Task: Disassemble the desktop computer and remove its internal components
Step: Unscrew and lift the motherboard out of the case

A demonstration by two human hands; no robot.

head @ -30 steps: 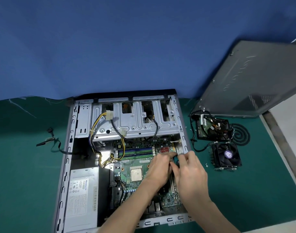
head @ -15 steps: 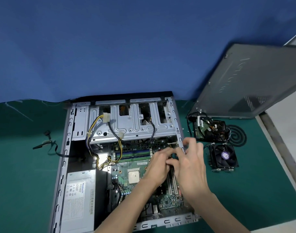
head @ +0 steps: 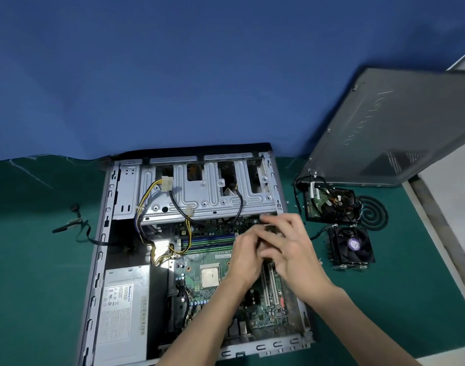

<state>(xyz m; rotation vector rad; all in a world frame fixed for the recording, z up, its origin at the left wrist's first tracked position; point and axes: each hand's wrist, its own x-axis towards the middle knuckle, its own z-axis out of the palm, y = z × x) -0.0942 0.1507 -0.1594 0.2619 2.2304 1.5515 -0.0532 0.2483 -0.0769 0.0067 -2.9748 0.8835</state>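
Head view | left hand and right hand now bunched closer over motherboard | left fingers curl round small dark part; right blurred, cannot tell | part likely coming free

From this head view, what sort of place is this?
Probably a teardown or repair bench, maybe staged for recording: green mat, blue backdrop, opened desktop case, its side panel propped nearby, removed cooler fan set aside.

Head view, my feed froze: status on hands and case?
Left hand, right hand together over motherboard, grip blurred. Power supply in case. Cables loose over board.
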